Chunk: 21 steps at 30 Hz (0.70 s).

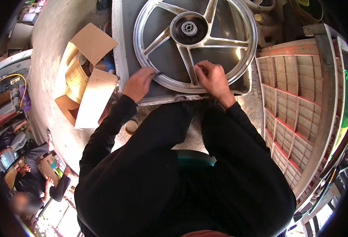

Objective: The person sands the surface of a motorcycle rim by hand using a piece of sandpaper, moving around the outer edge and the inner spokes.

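A silver spoked alloy wheel lies flat, its hub facing up. My left hand is at the near left of the rim, fingers closed on a small dark piece that reaches over the rim's edge. Just right of the near spoke, my right hand is curled above the rim, thumb and forefinger pinched together. What those fingers hold, if anything, is hidden.
Under the wheel is a grey tray-like bench with a pale raised edge. An open cardboard box stands left of it, a red-edged grid panel to the right. A round tin sits on the floor. Another person sits far left.
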{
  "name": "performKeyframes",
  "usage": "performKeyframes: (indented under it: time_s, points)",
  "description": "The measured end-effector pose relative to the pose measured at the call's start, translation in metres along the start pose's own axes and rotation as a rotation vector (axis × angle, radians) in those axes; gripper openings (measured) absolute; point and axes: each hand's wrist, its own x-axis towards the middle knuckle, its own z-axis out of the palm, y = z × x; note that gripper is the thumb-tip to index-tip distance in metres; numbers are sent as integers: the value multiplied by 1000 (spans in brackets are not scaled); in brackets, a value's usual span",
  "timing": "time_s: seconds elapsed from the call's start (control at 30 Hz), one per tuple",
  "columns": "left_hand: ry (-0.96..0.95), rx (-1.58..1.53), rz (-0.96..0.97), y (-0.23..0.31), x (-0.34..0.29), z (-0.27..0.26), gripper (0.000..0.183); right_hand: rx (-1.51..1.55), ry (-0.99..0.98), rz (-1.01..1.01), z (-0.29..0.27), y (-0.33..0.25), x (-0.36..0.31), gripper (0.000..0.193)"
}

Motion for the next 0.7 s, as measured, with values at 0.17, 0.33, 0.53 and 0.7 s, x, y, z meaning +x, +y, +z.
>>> performKeyframes:
  time_s: [0.17, 0.33, 0.53, 0.7]
  points:
    - [54, -118, -133, 1, 0, -11, 16, 343, -196, 384, -11, 14, 25, 23]
    - [251, -160, -276, -5, -5, -11, 16, -88, -233, 333, -28, 61, 57, 42]
    - [324, -232, -353, -32, -25, -9, 29, -15, -518, 594, -36, 25, 63, 44]
    - [333, -262, -387, -29, -25, -7, 30, 574, -694, 494, 0, -27, 30, 42]
